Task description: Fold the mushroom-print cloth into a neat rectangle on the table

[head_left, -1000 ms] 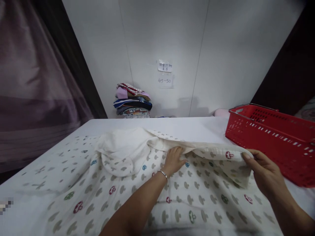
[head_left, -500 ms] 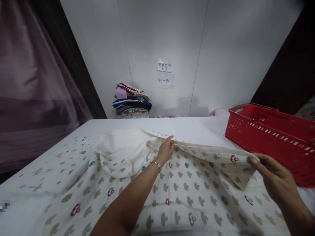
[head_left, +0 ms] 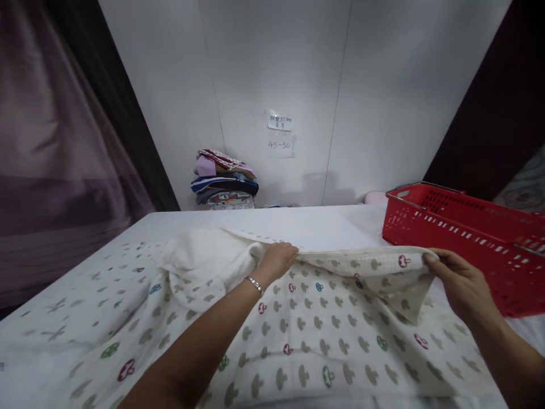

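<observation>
A white cloth blanket [head_left: 315, 324] with a print of grey-brown mushrooms and a few red, green and blue ones covers much of the table in front of me. My left hand [head_left: 279, 260], with a bracelet at its wrist, pinches the blanket's far edge near the middle. At the right corner of that edge, my right hand [head_left: 457, 278] grips the cloth between thumb and fingers. The edge is lifted and stretched between both hands, with a flap hanging below the right one. Left of my left hand, the blanket is bunched, its plain white side showing.
A red plastic basket [head_left: 451, 227] stands at the right, close to my right hand. Folded clothes [head_left: 225, 180] are stacked behind the white table [head_left: 323, 221]. Paper labels [head_left: 280, 145] hang on the wall. A purple curtain [head_left: 63, 170] borders the left.
My left hand has closed more fully on the blanket edge, its raised finger now folded down. The edge between my hands looks straighter. The view has shifted slightly.
</observation>
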A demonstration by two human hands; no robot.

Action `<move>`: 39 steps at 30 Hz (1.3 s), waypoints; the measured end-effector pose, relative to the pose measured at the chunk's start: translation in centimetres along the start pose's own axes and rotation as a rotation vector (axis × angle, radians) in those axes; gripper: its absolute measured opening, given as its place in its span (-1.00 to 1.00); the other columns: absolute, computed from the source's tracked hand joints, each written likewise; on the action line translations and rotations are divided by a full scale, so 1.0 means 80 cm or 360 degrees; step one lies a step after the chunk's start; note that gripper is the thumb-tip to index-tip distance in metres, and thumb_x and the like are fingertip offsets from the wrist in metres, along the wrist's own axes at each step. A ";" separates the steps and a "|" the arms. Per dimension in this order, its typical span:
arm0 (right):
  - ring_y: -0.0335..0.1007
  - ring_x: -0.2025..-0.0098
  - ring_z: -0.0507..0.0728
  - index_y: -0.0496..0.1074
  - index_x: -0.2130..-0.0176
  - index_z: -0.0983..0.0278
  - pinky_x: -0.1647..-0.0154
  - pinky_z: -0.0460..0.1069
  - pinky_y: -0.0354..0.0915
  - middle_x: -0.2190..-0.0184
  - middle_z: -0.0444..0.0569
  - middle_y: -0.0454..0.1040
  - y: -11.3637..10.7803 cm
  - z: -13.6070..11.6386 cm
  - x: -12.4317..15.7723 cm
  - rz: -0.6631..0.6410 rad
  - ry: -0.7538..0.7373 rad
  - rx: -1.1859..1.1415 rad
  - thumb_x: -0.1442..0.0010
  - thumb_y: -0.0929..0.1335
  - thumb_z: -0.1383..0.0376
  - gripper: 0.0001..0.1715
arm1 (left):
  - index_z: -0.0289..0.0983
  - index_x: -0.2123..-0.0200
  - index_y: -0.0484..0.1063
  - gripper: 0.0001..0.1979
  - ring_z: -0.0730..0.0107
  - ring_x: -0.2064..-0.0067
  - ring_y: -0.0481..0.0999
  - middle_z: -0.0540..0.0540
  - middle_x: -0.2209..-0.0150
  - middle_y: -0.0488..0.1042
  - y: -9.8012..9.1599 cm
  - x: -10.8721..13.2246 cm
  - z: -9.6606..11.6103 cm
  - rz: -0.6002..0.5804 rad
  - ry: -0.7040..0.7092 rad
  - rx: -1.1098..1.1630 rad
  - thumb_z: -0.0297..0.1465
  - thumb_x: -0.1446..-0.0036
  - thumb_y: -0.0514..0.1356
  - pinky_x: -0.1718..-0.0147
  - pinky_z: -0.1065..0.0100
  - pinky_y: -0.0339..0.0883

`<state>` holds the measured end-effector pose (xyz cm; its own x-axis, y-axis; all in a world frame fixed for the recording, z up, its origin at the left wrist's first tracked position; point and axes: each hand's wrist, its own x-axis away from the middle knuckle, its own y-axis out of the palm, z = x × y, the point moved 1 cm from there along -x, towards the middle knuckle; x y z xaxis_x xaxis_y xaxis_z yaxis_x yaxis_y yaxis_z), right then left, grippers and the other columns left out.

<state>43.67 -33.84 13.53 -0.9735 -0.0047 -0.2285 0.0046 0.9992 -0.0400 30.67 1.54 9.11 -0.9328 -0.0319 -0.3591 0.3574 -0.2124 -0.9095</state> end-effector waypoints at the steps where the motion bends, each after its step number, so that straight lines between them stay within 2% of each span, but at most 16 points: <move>1: 0.29 0.41 0.01 0.49 0.38 0.26 0.42 -0.13 0.25 0.44 -0.11 0.44 -0.001 -0.004 -0.006 0.0026 0.0010 -0.0014 0.24 0.50 0.15 -0.63 | -0.22 0.38 0.43 -0.83 0.28 0.19 0.39 -0.08 0.33 0.43 -0.009 0.004 0.007 0.0050 0.0063 -0.0052 -0.40 -0.18 0.05 0.18 0.29 0.22; 3: 0.28 0.43 -0.02 0.48 0.37 0.27 0.42 -0.15 0.23 0.45 -0.13 0.44 -0.005 -0.011 -0.018 0.0047 0.0009 -0.0050 0.22 0.49 0.18 -0.65 | -0.22 0.38 0.41 -0.88 0.24 0.09 0.34 -0.10 0.22 0.40 -0.026 0.012 0.022 0.0192 0.0155 -0.0058 -0.41 -0.15 0.08 0.10 0.23 0.19; 5: 0.26 0.46 -0.03 0.47 0.38 0.29 0.45 -0.15 0.21 0.48 -0.15 0.42 -0.009 -0.016 -0.027 0.0015 0.0007 -0.0090 0.20 0.49 0.19 -0.67 | -0.22 0.35 0.38 -0.90 0.26 0.09 0.34 -0.10 0.20 0.39 -0.039 0.021 0.038 0.0245 0.0187 0.0071 -0.43 -0.16 0.06 0.08 0.22 0.18; 8: 0.24 0.50 -0.04 0.45 0.41 0.30 0.49 -0.14 0.19 0.53 -0.16 0.40 -0.016 -0.022 -0.039 -0.0026 0.0007 -0.0155 0.23 0.50 0.18 -0.66 | -0.23 0.32 0.34 -0.86 0.34 0.26 0.37 -0.04 0.34 0.41 -0.052 0.033 0.062 0.0136 0.0107 0.0383 -0.40 -0.20 0.00 0.22 0.30 0.22; 12: 0.22 0.54 -0.04 0.43 0.40 0.26 0.52 -0.14 0.17 0.55 -0.20 0.38 -0.025 -0.025 -0.057 0.0088 -0.0065 -0.0264 0.28 0.49 0.17 -0.62 | -0.23 0.32 0.33 -0.78 0.41 0.36 0.34 0.00 0.40 0.39 -0.061 0.044 0.090 0.0023 -0.0046 0.0759 -0.29 -0.22 -0.06 0.38 0.40 0.18; 15: 0.19 0.55 -0.02 0.40 0.43 0.27 0.54 -0.10 0.14 0.58 -0.19 0.35 -0.025 -0.021 -0.069 0.0015 0.0029 -0.0031 0.23 0.45 0.18 -0.69 | -0.25 0.39 0.31 -0.77 0.45 0.43 0.28 0.04 0.49 0.32 -0.058 0.045 0.099 -0.0061 -0.0202 0.0911 -0.26 -0.18 -0.03 0.46 0.43 0.12; 18: 0.26 0.46 0.04 0.41 0.38 0.27 0.45 -0.07 0.17 0.49 -0.12 0.41 -0.016 -0.020 -0.064 -0.0082 -0.0153 0.0327 0.10 0.38 0.17 -0.75 | -0.25 0.44 0.31 -0.77 0.48 0.46 0.24 0.07 0.52 0.28 -0.047 0.047 0.102 -0.0158 -0.0294 0.1012 -0.26 -0.15 -0.01 0.48 0.44 0.09; 21: 0.32 0.37 0.10 0.43 0.25 0.25 0.35 -0.04 0.19 0.38 -0.07 0.46 0.009 -0.019 -0.035 -0.0393 -0.0437 0.0865 0.01 0.29 0.23 -0.71 | -0.26 0.43 0.34 -0.77 0.47 0.46 0.26 0.06 0.52 0.30 -0.036 0.055 0.108 -0.0216 -0.0342 0.1011 -0.26 -0.13 -0.01 0.48 0.44 0.10; 24: 0.29 0.45 0.10 0.41 0.09 0.22 0.40 -0.03 0.15 0.53 -0.12 0.41 0.047 -0.015 0.014 -0.0875 -0.0607 0.1239 -0.02 0.24 0.26 -0.57 | -0.25 0.41 0.37 -0.77 0.44 0.42 0.32 0.04 0.48 0.37 -0.029 0.063 0.119 -0.0254 -0.0326 0.0898 -0.28 -0.14 -0.01 0.46 0.42 0.12; 26: 0.25 0.49 0.08 0.36 -0.01 0.22 0.44 -0.05 0.13 0.55 -0.15 0.38 0.073 -0.012 0.049 -0.1264 -0.0615 0.1222 -0.05 0.23 0.26 -0.50 | -0.24 0.39 0.38 -0.78 0.41 0.38 0.35 0.02 0.43 0.42 -0.026 0.067 0.126 -0.0261 -0.0265 0.0795 -0.30 -0.15 0.00 0.43 0.41 0.14; 29: 0.23 0.48 0.04 0.29 -0.09 0.22 0.45 -0.08 0.13 0.46 -0.14 0.42 0.108 -0.008 0.089 -0.1735 -0.0429 0.0964 -0.09 0.27 0.19 -0.44 | -0.23 0.33 0.40 -0.80 0.38 0.30 0.39 0.00 0.35 0.46 -0.023 0.069 0.133 -0.0239 -0.0147 0.0663 -0.33 -0.17 0.01 0.36 0.40 0.18; 32: 0.20 0.45 0.01 0.40 0.05 0.25 0.43 -0.10 0.13 0.42 -0.15 0.40 0.130 -0.002 0.107 -0.2114 -0.0221 0.0671 -0.10 0.29 0.10 -0.54 | -0.21 0.29 0.42 -0.81 0.38 0.28 0.41 0.00 0.32 0.48 -0.022 0.070 0.135 -0.0241 -0.0010 0.0583 -0.34 -0.19 0.02 0.32 0.39 0.21; 34: 0.15 0.47 -0.01 0.46 0.22 0.28 0.44 -0.11 0.11 0.48 -0.17 0.36 0.135 0.002 0.108 -0.2210 -0.0113 0.0595 -0.11 0.28 0.06 -0.61 | -0.20 0.27 0.42 -0.83 0.38 0.27 0.42 0.00 0.30 0.48 -0.020 0.070 0.134 -0.0215 0.0042 0.0543 -0.35 -0.18 0.04 0.31 0.39 0.22; 37: 0.09 0.52 -0.03 0.42 0.36 0.30 0.50 -0.12 0.06 0.57 -0.20 0.26 0.131 0.007 0.099 -0.2082 -0.0014 0.0679 -0.09 0.29 0.02 -0.62 | -0.20 0.24 0.40 -0.85 0.36 0.23 0.42 0.00 0.29 0.48 -0.013 0.071 0.129 -0.0062 0.0031 0.0434 -0.43 -0.12 0.08 0.25 0.34 0.23; 39: 0.10 0.52 -0.03 0.40 0.40 0.29 0.51 -0.12 0.07 0.57 -0.20 0.26 0.123 0.005 0.091 -0.1980 -0.0024 0.0739 -0.08 0.30 0.01 -0.61 | -0.21 0.23 0.39 -0.79 0.34 0.20 0.41 -0.02 0.28 0.48 -0.006 0.072 0.125 0.0086 -0.0009 0.0365 -0.52 -0.05 0.08 0.18 0.30 0.23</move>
<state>36.74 -24.10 11.06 -0.3829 -0.9037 0.1915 -0.8019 0.2223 -0.5545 24.68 -8.29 9.57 -0.9130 -0.0546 -0.4043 0.3874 -0.4266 -0.8173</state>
